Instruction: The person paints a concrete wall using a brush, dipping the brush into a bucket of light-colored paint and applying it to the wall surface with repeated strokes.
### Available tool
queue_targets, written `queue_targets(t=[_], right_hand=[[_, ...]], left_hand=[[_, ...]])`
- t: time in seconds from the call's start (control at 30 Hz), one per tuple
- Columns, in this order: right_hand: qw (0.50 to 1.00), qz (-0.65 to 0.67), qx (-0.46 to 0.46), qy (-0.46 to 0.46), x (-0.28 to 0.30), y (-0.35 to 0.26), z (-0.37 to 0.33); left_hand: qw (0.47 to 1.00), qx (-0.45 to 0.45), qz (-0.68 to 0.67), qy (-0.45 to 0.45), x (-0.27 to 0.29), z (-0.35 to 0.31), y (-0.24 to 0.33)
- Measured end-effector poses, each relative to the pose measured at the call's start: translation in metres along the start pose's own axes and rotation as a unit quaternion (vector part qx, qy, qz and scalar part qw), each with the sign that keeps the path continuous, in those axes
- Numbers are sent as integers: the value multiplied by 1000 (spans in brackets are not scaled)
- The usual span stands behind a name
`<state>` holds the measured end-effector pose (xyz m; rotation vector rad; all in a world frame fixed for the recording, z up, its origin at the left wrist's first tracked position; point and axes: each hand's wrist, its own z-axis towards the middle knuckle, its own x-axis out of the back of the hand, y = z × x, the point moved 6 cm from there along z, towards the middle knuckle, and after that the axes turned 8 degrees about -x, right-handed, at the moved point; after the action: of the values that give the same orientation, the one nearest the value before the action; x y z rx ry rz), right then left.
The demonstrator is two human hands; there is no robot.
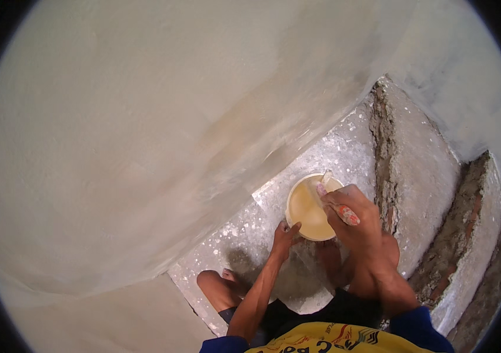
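Observation:
A white round bucket point(289, 225) holding pale yellowish liquid stands on the speckled floor in front of me. My left hand point(286, 238) grips its near-left rim, thumb over the edge and fingers against the outside. Over the right side of the bucket, my right hand point(356, 215) is closed around a tool with an orange-and-white handle point(347, 215). The tool's smeared pinkish-white lower part point(321, 189) shows beyond my fingers, above the liquid near the far rim. Its working end is too unclear to name the kind.
A smooth, damp-looking plastered wall point(144, 135) fills the left and far side. Rough concrete steps point(418, 170) with crumbly edges and exposed brick rise on the right. White spatter dots the narrow landing point(236, 232). My bent knee point(218, 288) is at the lower left.

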<state>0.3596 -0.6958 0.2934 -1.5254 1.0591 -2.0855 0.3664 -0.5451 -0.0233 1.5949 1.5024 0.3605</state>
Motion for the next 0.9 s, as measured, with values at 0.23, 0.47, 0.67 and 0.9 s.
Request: queue_targets(t=[0.23,0.47,0.67,0.9], right_hand=[[990,28,-121,64,5,18,-19],[965,120,-181,146,-2,35,-20],[859,406,-265,167,19,77,-20],[846,390,-335,136,77,68,-31]], left_hand=[[998,29,-27,43,-1,2,1],[997,35,-50,52,-2,0,12],[996,40,-31,73,-2,-39,43],[994,24,-10,103,-43,-104,131]])
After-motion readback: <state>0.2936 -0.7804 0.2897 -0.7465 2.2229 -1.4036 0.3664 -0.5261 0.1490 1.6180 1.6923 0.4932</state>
